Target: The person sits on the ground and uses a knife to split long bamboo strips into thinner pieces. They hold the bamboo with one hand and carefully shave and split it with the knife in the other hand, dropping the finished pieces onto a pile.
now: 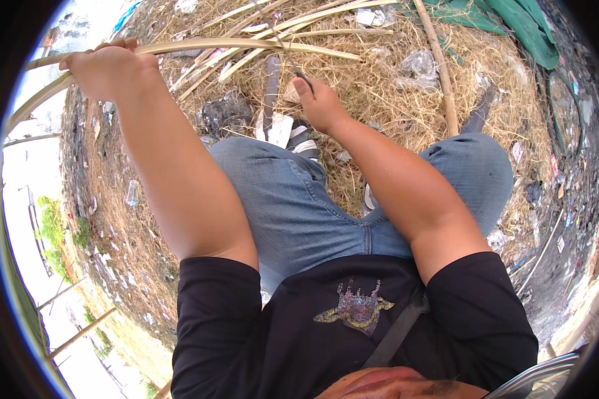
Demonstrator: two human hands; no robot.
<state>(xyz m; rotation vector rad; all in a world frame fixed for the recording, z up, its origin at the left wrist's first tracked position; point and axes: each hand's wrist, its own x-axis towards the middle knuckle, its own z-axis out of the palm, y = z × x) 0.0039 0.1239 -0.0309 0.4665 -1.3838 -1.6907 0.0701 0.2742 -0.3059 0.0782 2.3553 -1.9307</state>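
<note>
Outdoor makeshift work spot on rough ground, judging by dry straw-like shavings underfoot, split bamboo-like strips at far left, crumpled clear plastic and green sheeting far right, plus sunlit greenery at left.

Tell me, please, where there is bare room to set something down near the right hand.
Open straw lies between the right hand and the brown pole, below the clear plastic; another straw patch lies right of the pole, below the green sheet. It is crowded ahead-left of the hand, where pale strips cross.
</note>
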